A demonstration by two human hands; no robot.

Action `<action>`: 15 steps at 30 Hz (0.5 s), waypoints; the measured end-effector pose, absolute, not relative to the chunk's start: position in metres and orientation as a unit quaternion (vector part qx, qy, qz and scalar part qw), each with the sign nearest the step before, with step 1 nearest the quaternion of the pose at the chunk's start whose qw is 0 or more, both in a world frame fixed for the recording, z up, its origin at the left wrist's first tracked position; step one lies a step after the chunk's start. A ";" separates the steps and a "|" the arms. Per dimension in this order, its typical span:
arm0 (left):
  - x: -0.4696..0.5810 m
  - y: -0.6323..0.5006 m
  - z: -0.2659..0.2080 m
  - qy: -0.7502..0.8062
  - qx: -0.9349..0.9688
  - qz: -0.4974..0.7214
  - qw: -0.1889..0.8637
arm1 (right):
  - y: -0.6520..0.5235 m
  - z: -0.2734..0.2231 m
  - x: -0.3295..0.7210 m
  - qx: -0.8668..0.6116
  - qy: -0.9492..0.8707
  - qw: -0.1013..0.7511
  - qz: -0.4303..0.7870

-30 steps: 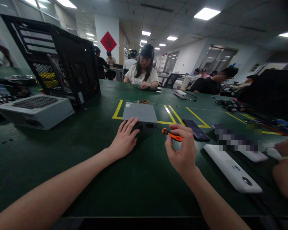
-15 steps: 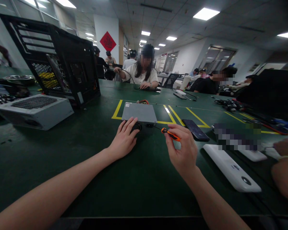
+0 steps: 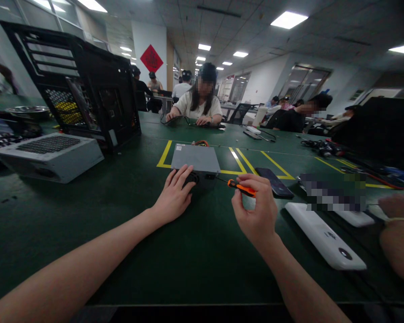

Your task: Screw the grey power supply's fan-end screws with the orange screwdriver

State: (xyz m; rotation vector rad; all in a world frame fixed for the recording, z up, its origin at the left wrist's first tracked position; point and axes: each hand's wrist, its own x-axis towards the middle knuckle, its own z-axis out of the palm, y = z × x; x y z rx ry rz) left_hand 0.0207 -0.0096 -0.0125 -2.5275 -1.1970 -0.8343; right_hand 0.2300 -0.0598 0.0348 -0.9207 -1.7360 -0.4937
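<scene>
A grey computer power supply [image 3: 197,157] lies on the green table in front of me, its fan and socket side toward me. My left hand [image 3: 175,193] rests against its front left edge, with fingers stretched out over the fan and up to the top cover. An orange and black screwdriver [image 3: 241,187] is pinched between the thumb and fingers of my right hand [image 3: 257,197]. Its thin shaft points left at the right front corner of the power supply, beside the socket. Whether the tip touches a screw is too small to tell.
Left stand a second power supply [image 3: 50,157] and a black computer case [image 3: 87,85]. To the right lie a dark phone [image 3: 274,181] and a white device [image 3: 326,235]. Another person's arm [image 3: 399,242] reaches in at the right edge. Yellow tape [image 3: 163,154] marks the table.
My right hand has shifted slightly, and the screwdriver handle has turned a little in its fingers. My left hand stays put. Across the table, a person's raised hand has come down with a cable.
</scene>
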 end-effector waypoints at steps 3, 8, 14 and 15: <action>0.021 -0.009 -0.013 -0.406 -0.861 -0.284 0.114 | -0.060 0.035 0.230 -0.379 -0.736 0.512 -0.230; 0.021 -0.009 -0.012 -0.408 -0.862 -0.280 0.113 | -0.059 0.033 0.229 -0.375 -0.727 0.543 -0.189; 0.021 -0.010 -0.011 -0.403 -0.863 -0.285 0.110 | -0.059 0.034 0.231 -0.388 -0.726 0.518 -0.231; 0.021 -0.010 -0.011 -0.403 -0.862 -0.286 0.109 | -0.059 0.034 0.231 -0.386 -0.725 0.519 -0.237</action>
